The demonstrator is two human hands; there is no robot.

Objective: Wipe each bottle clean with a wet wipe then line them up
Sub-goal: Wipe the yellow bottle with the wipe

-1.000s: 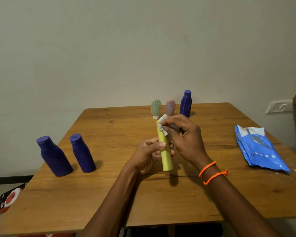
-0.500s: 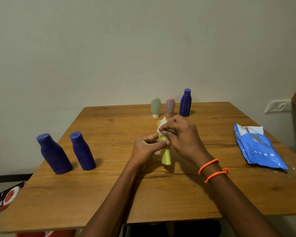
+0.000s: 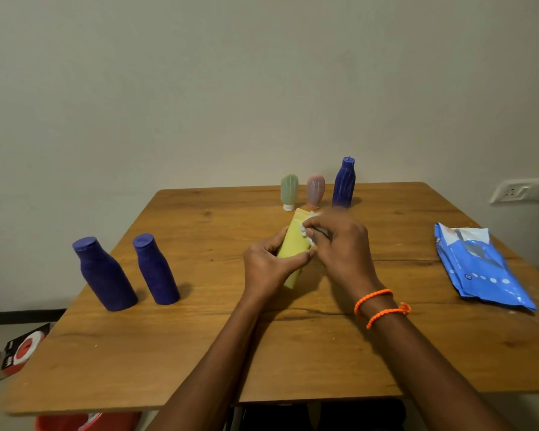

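My left hand [image 3: 269, 265] grips a yellow tube bottle [image 3: 291, 244] over the middle of the wooden table [image 3: 199, 353], tilted with its top leaning away to the right. My right hand [image 3: 339, 244] pinches a crumpled white wet wipe [image 3: 308, 230] against the tube's upper part. Two dark blue bottles [image 3: 105, 275] [image 3: 156, 270] stand at the left. A pale green bottle [image 3: 289, 191], a pink bottle [image 3: 315, 189] and a ribbed blue bottle [image 3: 343, 183] stand in a row at the far edge.
A blue wet-wipe pack [image 3: 479, 269] lies at the table's right side. A wall socket [image 3: 514, 190] is on the right wall. A red and black package [image 3: 19, 353] lies on the floor to the left, and something red [image 3: 75, 423] sits under the near left edge.
The yellow tube has dropped lower and tilted more, its top leaning right. My right hand with the wipe has slid down along its upper part.
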